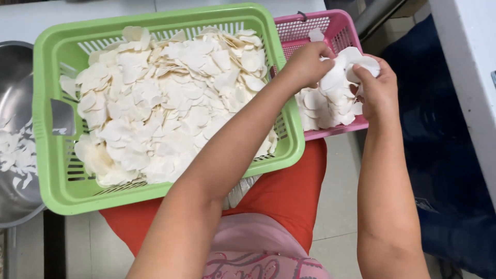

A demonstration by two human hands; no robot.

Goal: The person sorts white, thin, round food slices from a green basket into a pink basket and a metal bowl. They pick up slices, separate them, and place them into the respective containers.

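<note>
Both my hands are over the pink basket (338,25) at the upper right, which holds a pile of white petal-shaped pieces (323,106). My left hand (306,64) and my right hand (376,85) together pinch a small stack of white pieces (345,70) just above that pile. My left forearm crosses the right corner of a large green basket (49,77) resting on my lap, heaped with many more white pieces (165,98).
A round metal bowl (15,77) with a few white pieces stands at the far left. A dark blue bag (444,129) lies on the floor at the right, beside a white surface edge (473,57). Pale tiled floor (338,206) shows below.
</note>
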